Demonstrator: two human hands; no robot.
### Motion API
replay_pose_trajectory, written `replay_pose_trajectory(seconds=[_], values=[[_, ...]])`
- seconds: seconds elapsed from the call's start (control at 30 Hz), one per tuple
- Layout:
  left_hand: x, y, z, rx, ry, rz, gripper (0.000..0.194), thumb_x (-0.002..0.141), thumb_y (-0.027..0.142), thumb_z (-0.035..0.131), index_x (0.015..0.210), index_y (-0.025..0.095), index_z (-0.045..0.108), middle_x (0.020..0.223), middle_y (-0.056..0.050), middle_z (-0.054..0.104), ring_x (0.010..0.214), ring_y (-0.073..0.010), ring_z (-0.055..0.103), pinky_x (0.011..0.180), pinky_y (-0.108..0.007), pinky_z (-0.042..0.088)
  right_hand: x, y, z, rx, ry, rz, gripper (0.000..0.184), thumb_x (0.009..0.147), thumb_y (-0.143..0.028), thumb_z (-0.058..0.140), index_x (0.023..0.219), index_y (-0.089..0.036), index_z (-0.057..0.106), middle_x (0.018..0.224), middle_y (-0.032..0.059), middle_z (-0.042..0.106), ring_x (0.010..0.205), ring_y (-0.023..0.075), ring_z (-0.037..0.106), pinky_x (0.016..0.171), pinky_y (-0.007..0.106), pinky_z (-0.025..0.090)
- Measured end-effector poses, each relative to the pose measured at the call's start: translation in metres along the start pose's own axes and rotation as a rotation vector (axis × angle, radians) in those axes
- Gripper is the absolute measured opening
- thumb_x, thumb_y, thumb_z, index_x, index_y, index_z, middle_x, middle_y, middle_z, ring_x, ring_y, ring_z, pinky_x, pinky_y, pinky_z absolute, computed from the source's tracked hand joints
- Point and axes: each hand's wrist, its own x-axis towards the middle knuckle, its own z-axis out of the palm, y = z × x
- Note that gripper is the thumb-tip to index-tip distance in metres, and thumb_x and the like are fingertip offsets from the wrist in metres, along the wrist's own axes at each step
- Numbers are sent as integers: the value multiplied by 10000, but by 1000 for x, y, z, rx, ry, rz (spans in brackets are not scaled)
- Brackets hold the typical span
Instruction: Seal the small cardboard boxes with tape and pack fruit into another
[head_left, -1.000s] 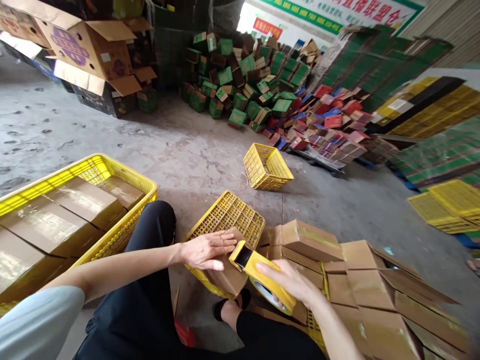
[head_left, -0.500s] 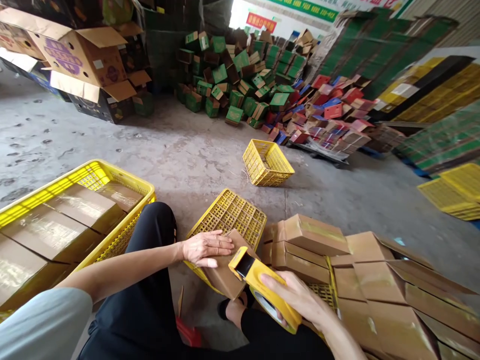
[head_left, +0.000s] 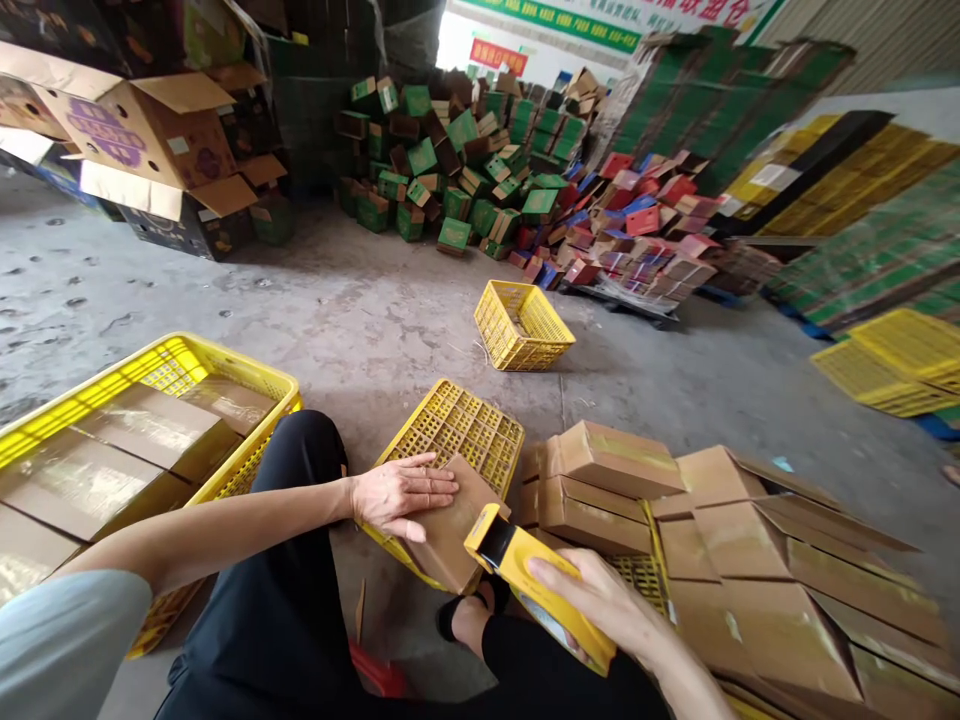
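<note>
A closed cardboard box (head_left: 450,555) lies on the bottom of an upturned yellow plastic crate (head_left: 457,425) in front of my knees. Flat on top of the box rests my left hand (head_left: 405,495), its fingers stretched out. My right hand (head_left: 600,592) is wrapped round a yellow tape dispenser (head_left: 517,555). The dispenser's front end points at the right side of the box; whether it touches the cardboard I cannot tell. Part of the tape roll shows in its side.
On my left, a yellow crate (head_left: 289,385) holds several taped boxes. Stacked cardboard boxes (head_left: 622,460) stand at my right. Further off sits another yellow crate (head_left: 517,355) on the concrete floor. Piles of green cartons (head_left: 454,235) and red cartons (head_left: 641,220) lie at the back.
The tape dispenser has moved slightly right, away from the box's top, and turned a little in my right hand. My left hand stays on the box. The view has shifted slightly.
</note>
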Motion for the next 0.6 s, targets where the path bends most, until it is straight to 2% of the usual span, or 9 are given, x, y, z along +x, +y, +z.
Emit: replay_pose_trajectory(seconds=[0.1, 0.2, 0.27, 0.33, 0.47, 0.6], values=[[11, 10, -6, 8, -37, -2, 744, 1061, 655, 378, 1530, 93, 514, 1594, -188, 473, 1540, -309, 378, 1326, -499, 81, 0, 4, 0, -13, 12, -3, 673, 799, -856, 602, 852, -185, 632, 591, 5, 646, 492, 159, 628, 444, 210, 472], [25, 21, -7, -4, -62, -6, 833, 1024, 707, 427, 1539, 56, 492, 1608, -213, 444, 1546, -326, 362, 1322, -472, 166, 3, 7, 0, -7, -14, -6, 701, 772, -881, 602, 835, -184, 639, 597, 12, 656, 498, 162, 629, 446, 215, 476], [34, 28, -6, -14, -81, -7, 893, 1002, 724, 461, 1560, 27, 451, 1630, -229, 401, 1557, -327, 337, 1315, -445, 216, 4, 8, -1, -12, -19, -6, 709, 761, -890, 602, 831, -186, 636, 588, 13, 659, 496, 166, 630, 438, 217, 473], [39, 32, -4, -21, -102, 3, 936, 994, 725, 477, 1586, 3, 395, 1643, -240, 366, 1570, -324, 303, 1317, -435, 213, 5, 9, -1, -23, -13, -13, 706, 761, -890, 601, 822, -187, 630, 577, 12, 657, 493, 169, 635, 431, 215, 472], [39, 31, -3, -44, -122, 20, 951, 1003, 714, 468, 1622, 8, 318, 1659, -239, 320, 1586, -318, 252, 1321, -453, 185, 7, 13, 0, 9, -37, 14, 725, 759, -898, 599, 897, -188, 635, 588, 7, 669, 494, 176, 656, 441, 227, 509], [36, 25, -3, -85, -133, 14, 917, 1014, 704, 455, 1626, 31, 331, 1662, -210, 333, 1585, -301, 256, 1320, -437, 192, 10, 21, 1, -1, -27, 41, 748, 768, -898, 591, 1000, -188, 623, 615, 23, 701, 513, 199, 696, 441, 233, 527]])
